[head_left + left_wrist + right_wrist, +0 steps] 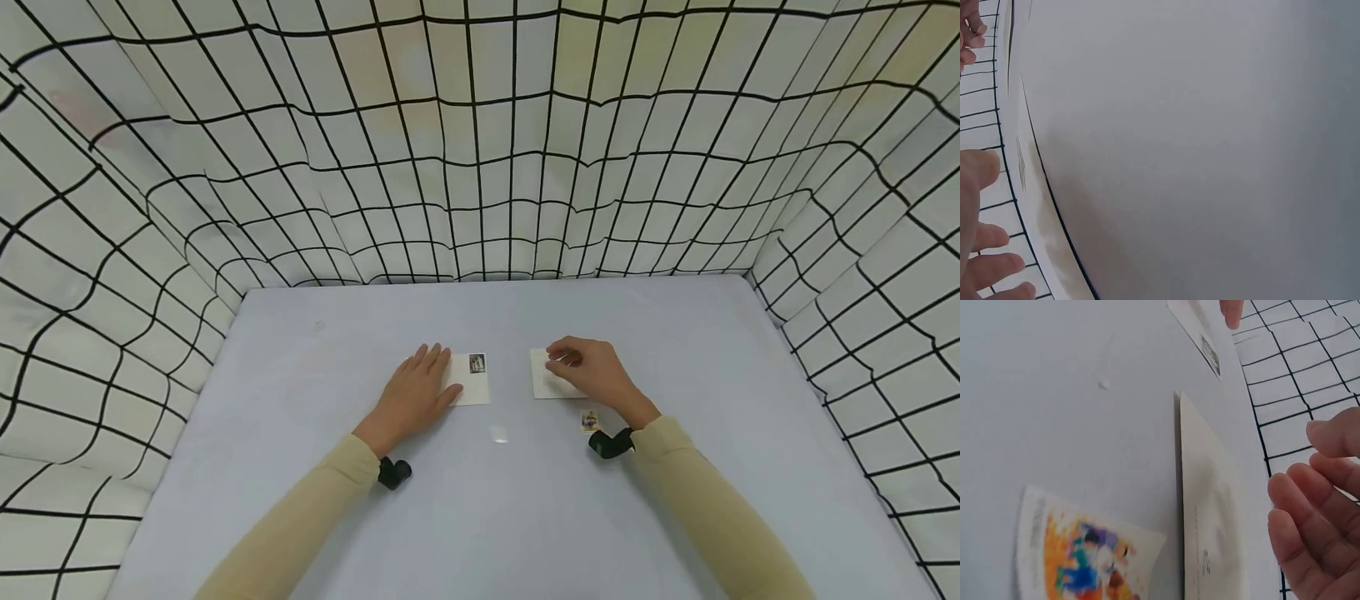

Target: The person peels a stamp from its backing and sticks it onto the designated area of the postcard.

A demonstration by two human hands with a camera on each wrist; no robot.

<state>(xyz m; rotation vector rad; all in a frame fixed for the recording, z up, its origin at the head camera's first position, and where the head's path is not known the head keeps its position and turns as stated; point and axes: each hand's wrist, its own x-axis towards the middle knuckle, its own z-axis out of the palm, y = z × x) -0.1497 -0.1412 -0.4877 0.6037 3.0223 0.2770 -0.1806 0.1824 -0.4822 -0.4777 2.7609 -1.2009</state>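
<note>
My left hand (416, 387) lies with spread fingers over the left part of a white envelope (470, 392). A dark stamp (477, 363) sits in that envelope's top right corner. Over a second white envelope (551, 385), my right hand (592, 367) hovers with bent fingers, covering its right part. In the right wrist view the thumb and fingers (1300, 487) stand apart with nothing visible between them. Just below this envelope lies a colourful stamp (1094, 556), its edges slightly lifted. The left wrist view shows the left fingers (997, 269) at its edge.
A small shiny clear piece (498, 433) lies on the white table (480, 517) between the two envelopes, nearer to me. White walls with black netting (510, 167) enclose the table at the back and both sides.
</note>
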